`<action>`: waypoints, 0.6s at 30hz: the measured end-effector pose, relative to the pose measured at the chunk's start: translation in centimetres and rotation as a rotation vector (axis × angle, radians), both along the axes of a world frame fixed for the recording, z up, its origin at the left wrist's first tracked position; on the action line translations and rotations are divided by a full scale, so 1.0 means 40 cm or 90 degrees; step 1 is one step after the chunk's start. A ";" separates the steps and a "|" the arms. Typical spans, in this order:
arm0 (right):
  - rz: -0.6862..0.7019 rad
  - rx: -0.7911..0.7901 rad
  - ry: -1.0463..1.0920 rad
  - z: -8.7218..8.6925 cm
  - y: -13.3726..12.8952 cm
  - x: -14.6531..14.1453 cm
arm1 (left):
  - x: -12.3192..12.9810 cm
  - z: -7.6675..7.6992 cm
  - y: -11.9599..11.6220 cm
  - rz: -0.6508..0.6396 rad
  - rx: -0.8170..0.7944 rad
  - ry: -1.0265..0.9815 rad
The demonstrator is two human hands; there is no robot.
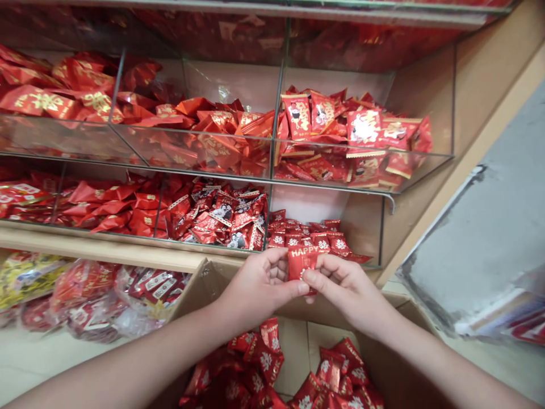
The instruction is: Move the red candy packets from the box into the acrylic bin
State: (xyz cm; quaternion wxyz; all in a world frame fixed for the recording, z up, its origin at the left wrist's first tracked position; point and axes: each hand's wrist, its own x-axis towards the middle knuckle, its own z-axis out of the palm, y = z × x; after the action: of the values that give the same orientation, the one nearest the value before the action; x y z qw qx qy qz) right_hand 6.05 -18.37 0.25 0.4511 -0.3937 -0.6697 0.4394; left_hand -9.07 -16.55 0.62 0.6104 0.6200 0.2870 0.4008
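Between my two hands is a small red candy packet (302, 260) with gold "HAPPY" lettering along its top. My left hand (266, 278) pinches its left side, thumb across the lower front. On the right side, my right hand (344, 287) grips it with thumb in front and fingers curled behind. Both hands are above an open cardboard box (213, 278) that has red packets (259, 363) with white and gold print inside. Just behind my hands, similar red packets (298, 233) stand in rows in the lower right shelf compartment.
Glass-fronted shelves (272, 183) hold heaps of red packets (234, 136) in several divided compartments. Bulging plastic bags of sweets (93, 295) lie on the floor at left. A wooden side panel (477, 153) bounds the shelving at right, beside a grey wall (481, 238).
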 end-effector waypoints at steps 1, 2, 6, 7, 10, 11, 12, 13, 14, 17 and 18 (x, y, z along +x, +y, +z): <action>0.004 0.005 -0.026 0.003 -0.002 0.004 | 0.000 -0.005 -0.001 0.007 -0.002 0.006; 0.014 0.010 -0.050 0.007 -0.003 0.009 | -0.001 -0.009 -0.002 0.016 0.000 0.012; -0.022 0.038 -0.142 0.032 0.036 0.052 | -0.017 -0.004 0.006 0.088 0.093 0.093; -0.076 0.052 -0.203 0.040 0.061 0.067 | -0.020 0.007 0.014 0.106 0.149 0.140; -0.273 0.071 -0.484 0.060 0.168 0.106 | -0.004 0.053 0.057 0.125 0.388 0.367; -0.309 0.064 -0.532 0.064 0.210 0.113 | 0.012 0.069 0.079 0.111 0.460 0.468; -0.331 0.054 -0.562 0.067 0.252 0.117 | 0.034 0.082 0.105 0.094 0.497 0.579; -0.349 0.038 -0.586 0.068 0.292 0.118 | 0.060 0.091 0.133 0.068 0.506 0.710; -0.359 0.018 -0.608 0.067 0.329 0.115 | 0.088 0.094 0.164 0.068 0.486 0.765; -0.378 -0.053 -0.672 0.054 0.413 0.095 | 0.159 0.075 0.252 0.088 0.424 0.874; -0.382 -0.065 -0.686 0.048 0.432 0.088 | 0.173 0.062 0.276 0.091 0.405 0.899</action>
State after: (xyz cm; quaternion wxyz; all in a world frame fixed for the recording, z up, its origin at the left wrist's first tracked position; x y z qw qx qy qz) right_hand 9.58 -1.09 2.15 0.1341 -0.7527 -0.6414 0.0639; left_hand -2.15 -5.52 3.10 0.0483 0.8539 0.5180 0.0127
